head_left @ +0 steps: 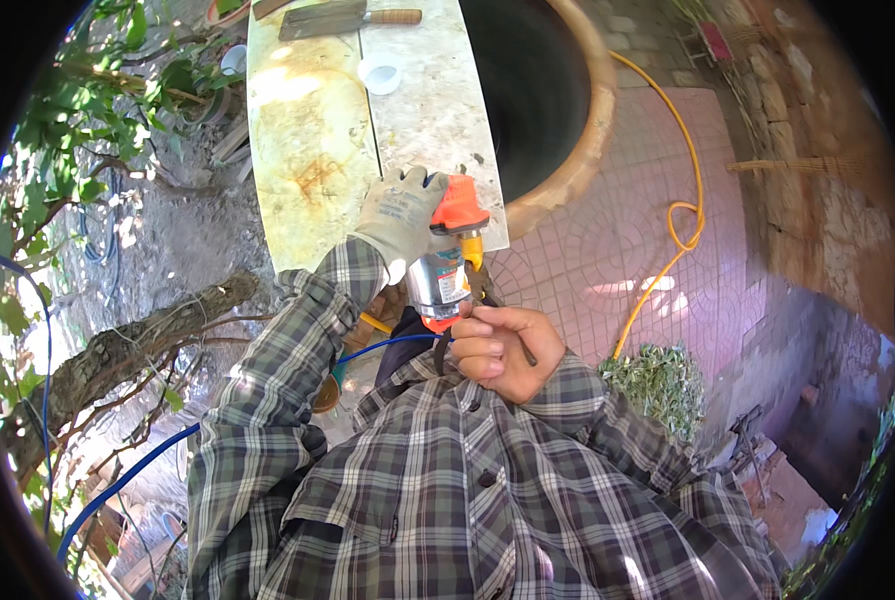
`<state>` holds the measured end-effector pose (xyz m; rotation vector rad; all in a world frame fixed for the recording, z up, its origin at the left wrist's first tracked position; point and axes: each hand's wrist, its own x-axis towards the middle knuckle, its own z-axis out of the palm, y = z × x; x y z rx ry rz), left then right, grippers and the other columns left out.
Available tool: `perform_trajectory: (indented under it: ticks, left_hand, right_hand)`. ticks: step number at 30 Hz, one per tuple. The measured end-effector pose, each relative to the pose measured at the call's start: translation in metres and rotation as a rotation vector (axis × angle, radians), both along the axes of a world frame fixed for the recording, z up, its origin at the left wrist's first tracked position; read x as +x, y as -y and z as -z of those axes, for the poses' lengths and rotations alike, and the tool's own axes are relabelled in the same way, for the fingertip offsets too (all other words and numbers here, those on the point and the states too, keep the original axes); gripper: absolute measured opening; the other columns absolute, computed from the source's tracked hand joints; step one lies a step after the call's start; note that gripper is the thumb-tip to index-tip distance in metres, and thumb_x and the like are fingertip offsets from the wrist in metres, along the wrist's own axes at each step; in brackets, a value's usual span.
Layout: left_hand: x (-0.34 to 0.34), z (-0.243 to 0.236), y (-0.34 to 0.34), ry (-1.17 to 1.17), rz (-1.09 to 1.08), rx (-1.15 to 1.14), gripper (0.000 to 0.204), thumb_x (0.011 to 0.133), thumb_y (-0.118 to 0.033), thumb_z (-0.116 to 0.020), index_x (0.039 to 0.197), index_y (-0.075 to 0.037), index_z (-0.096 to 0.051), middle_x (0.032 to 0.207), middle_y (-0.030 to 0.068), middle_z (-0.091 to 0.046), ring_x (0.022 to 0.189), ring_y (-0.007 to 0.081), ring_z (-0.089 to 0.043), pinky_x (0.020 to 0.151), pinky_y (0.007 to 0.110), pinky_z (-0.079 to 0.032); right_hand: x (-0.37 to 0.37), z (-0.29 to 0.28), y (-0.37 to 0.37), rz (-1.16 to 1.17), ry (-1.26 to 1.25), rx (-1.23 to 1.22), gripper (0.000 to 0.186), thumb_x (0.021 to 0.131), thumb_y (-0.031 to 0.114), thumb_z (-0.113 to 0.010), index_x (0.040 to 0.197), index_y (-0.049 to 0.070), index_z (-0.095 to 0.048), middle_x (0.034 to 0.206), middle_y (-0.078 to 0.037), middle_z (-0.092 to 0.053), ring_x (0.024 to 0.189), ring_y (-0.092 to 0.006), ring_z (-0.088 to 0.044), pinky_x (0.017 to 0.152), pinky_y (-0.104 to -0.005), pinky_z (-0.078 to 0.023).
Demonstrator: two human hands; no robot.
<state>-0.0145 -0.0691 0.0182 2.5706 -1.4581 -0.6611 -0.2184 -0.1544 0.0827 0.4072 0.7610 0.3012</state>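
Observation:
A cylindrical power tool (433,285) with a silver body, an orange cap and a yellow part at its side stands in front of my chest. My left hand (400,215), in a pale work glove, is wrapped around its upper part by the orange cap (461,205). Just below the tool's lower end is my bare right hand (503,350), its fingers curled in a pinch. A thin dark piece shows along its palm; what the fingertips hold I cannot make out. A blue cable (393,346) runs to the tool's lower end.
A stained board (313,130) ahead carries a cleaver (323,20) and a small white cup (381,75). Beside it stands a large round vat (603,95). A yellow hose (690,150) loops over the paving. Leafy cuttings (658,385) lie right; a gnarled trunk (118,350) is left.

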Motion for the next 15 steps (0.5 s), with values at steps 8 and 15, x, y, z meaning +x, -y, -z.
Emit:
perform_trajectory:
  ticks: [8, 15]
  left_hand:
    - [-0.005, -0.009, 0.006, -0.023, 0.001, 0.068, 0.075, 0.070, -0.043, -0.079, 0.130, -0.006, -0.053, 0.118, 0.0152, -0.058, 0.111, 0.0338, -0.057, 0.094, 0.043, -0.047]
    - [-0.006, -0.018, 0.015, -0.030, -0.007, 0.055, 0.076, 0.073, -0.045, -0.077, 0.134, -0.006, -0.052, 0.122, 0.0165, -0.057, 0.113, 0.0349, -0.058, 0.095, 0.043, -0.047]
  right_hand:
    - [0.020, 0.008, -0.054, -0.101, -0.210, -0.509, 0.007, 0.098, 0.011, -0.050, 0.096, 0.010, -0.044, 0.074, 0.000, -0.041, 0.059, -0.0118, -0.038, 0.053, -0.0306, -0.035]
    - [0.041, 0.056, -0.105, 0.006, -0.374, -0.801, 0.006, 0.096, 0.007, -0.051, 0.097, 0.011, -0.047, 0.073, -0.003, -0.046, 0.055, -0.0151, -0.045, 0.047, -0.0379, -0.041]
